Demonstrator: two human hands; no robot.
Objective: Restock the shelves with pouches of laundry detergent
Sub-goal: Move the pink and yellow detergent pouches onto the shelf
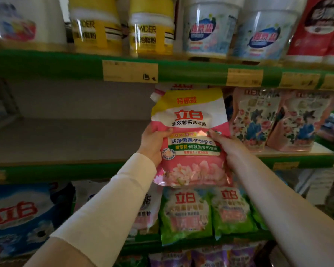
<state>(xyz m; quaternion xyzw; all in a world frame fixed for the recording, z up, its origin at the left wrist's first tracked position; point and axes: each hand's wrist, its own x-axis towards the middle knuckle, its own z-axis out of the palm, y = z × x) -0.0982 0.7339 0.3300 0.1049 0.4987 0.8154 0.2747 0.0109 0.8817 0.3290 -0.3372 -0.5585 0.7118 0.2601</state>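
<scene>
A pink and white detergent pouch (191, 120) with a yellow top corner and red lettering is held upright in front of the middle shelf (66, 139). My left hand (152, 145) grips its left edge, thumb on the front. My right hand (229, 145) grips its right edge the same way. The pouch's lower end hangs below the shelf's green front rail (46, 173). Behind its top, another pouch of the same brand (181, 86) shows just under the upper rail.
Floral pink pouches (258, 120) stand on the middle shelf to the right. Yellow tubs (96, 26) and white tubs (206, 29) fill the top shelf. Green pouches (187, 214) and blue bags (17, 214) sit on the shelf below. The middle shelf's left part is bare.
</scene>
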